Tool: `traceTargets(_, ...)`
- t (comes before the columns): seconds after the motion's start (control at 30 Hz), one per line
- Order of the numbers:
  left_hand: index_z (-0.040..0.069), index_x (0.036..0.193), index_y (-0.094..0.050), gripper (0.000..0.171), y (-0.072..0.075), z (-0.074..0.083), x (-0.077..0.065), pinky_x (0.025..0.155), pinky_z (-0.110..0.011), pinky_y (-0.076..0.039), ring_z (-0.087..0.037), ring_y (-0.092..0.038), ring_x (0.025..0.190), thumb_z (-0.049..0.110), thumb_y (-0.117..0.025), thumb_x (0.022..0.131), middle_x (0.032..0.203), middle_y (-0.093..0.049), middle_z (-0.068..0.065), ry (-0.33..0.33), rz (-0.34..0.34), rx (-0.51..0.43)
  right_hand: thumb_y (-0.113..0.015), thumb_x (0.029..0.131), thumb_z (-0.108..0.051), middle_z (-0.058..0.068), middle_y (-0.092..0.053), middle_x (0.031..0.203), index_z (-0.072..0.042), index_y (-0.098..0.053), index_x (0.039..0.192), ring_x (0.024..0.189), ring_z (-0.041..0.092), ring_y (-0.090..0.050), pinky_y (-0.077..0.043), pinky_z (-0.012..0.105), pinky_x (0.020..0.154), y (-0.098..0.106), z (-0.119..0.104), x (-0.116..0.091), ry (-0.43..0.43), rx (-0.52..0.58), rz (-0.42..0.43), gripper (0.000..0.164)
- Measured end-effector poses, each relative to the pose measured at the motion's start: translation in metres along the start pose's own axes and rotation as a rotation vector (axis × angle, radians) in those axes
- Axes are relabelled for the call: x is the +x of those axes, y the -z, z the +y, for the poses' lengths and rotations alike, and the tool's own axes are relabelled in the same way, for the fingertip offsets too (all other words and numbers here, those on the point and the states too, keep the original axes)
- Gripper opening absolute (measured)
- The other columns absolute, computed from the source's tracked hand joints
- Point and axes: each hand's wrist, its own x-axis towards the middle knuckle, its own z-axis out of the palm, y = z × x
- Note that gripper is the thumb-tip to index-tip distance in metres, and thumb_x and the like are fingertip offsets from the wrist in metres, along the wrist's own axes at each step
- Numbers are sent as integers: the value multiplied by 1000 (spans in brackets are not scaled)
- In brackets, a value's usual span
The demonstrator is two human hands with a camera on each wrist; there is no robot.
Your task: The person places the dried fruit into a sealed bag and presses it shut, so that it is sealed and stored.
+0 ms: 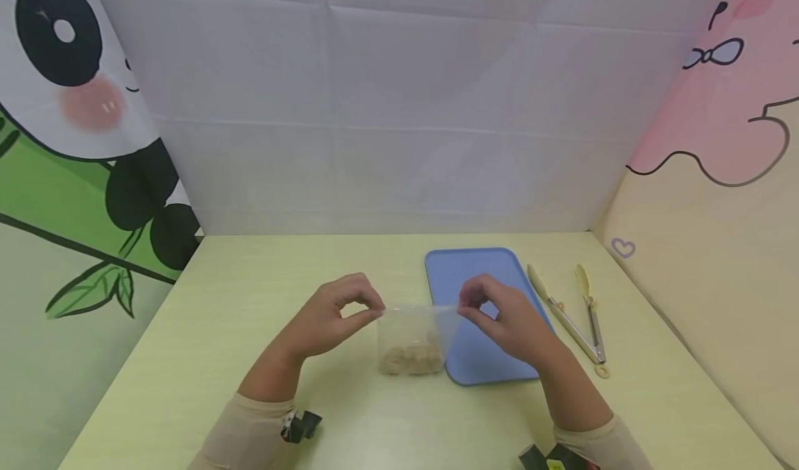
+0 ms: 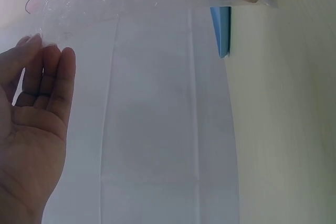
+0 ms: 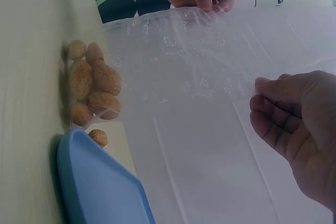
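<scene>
A clear plastic bag (image 1: pixel 408 324) hangs upright between my two hands, with several brown walnuts (image 3: pixel 97 82) gathered at its bottom. My left hand (image 1: pixel 331 317) pinches the bag's upper left corner between thumb and forefinger. Its upper right corner is pinched by my right hand (image 1: pixel 512 317), just above the blue tray (image 1: pixel 474 269). The top edge of the bag is stretched nearly straight between the hands. In the left wrist view, part of the bag runs out of the picture. Whether its bottom touches the table I cannot tell.
The tray lies flat on the pale yellow table (image 1: pixel 262 269), right of the bag. Beyond it, tongs (image 1: pixel 591 317) with yellowish tips lie spread, near the right wall. A white backdrop (image 1: pixel 399 165) stands along the table's far edge, with cartoon-printed panels on both sides.
</scene>
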Motion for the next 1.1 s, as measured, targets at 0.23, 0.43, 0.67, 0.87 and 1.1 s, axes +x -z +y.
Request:
traceTargets(0.23, 19, 111, -53, 24, -1, 0, -2, 89, -33, -49, -12, -64, 88, 9, -66, 93, 95, -61, 1, 113, 4, -71, -73, 87, -4, -10, -64, 92, -13, -55, 101, 84, 4, -59, -50, 22, 72, 0, 0, -1, 20, 4, -30, 24)
traceTargets(0.43, 11, 109, -49, 23, -3, -2, 0, 88, -32, -50, -15, -61, 90, 7, -65, 94, 96, -56, -2, 100, -26, -124, -69, 89, -4, -9, -61, 94, -10, -55, 105, 85, 5, -58, -51, 24, 75, -2, 1, -1, 12, 33, -75, 22)
traceTargets(0.67, 14, 107, -60, 14, -5, -2, 0, 90, -32, -51, -13, -64, 93, 15, -66, 94, 99, -62, 3, 173, -36, -92, -69, 90, -6, -9, -62, 96, -13, -58, 108, 86, 4, -60, -52, 24, 74, -6, -1, 1, 23, 48, -91, 22)
traceTargets(0.87, 24, 98, -65, 6, -6, -2, 0, 87, -35, -52, -10, -64, 93, 20, -67, 94, 96, -65, 8, 192, -41, -33, -70, 90, -8, -11, -64, 94, -14, -58, 110, 85, 3, -61, -51, 25, 70, -10, -4, 0, 9, 20, -64, 24)
traceTargets(1.1, 18, 93, -67, 2, -7, 0, 1, 85, -36, -53, -10, -63, 91, 19, -67, 94, 93, -65, 9, 157, -27, -14, -71, 89, -7, -10, -65, 93, -9, -57, 111, 85, 4, -61, -50, 24, 71, -11, -4, 0, 16, 1, -31, 26)
